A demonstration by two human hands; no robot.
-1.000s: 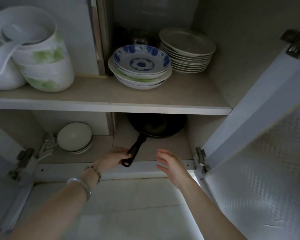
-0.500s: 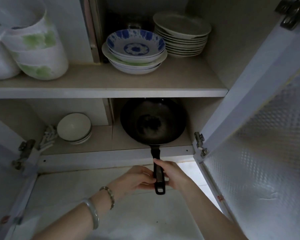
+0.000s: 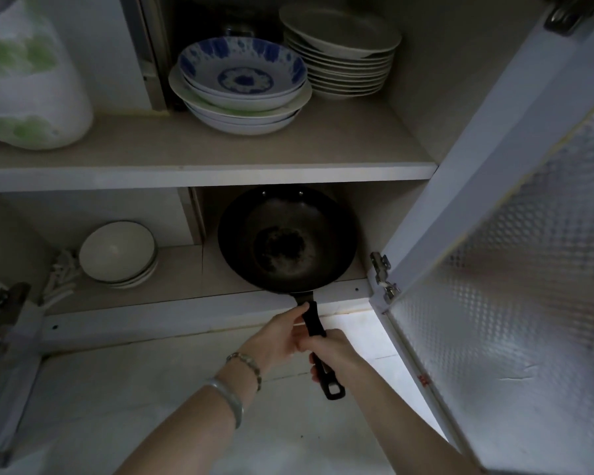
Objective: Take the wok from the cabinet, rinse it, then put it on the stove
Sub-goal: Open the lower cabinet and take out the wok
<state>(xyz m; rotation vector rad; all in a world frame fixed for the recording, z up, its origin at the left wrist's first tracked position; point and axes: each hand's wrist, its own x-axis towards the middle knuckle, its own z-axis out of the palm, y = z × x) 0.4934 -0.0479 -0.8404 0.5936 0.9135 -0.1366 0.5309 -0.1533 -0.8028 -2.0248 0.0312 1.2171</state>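
A black wok sits tilted in the right half of the cabinet's lower shelf, its bowl facing me and its long black handle reaching out over the shelf's front edge. Both hands are on that handle. My left hand grips it near the bowl, with bracelets on the wrist. My right hand holds it lower down, and the handle's looped end sticks out below the fingers.
The open cabinet door with patterned glass stands close on the right. White bowls are stacked on the lower shelf at left. The upper shelf holds a blue-and-white bowl stack, stacked plates and a white-green jar.
A second ago only my left hand was at the handle with the wok deep on the shelf. The wok has since swung round and come forward, and both hands grip its handle.
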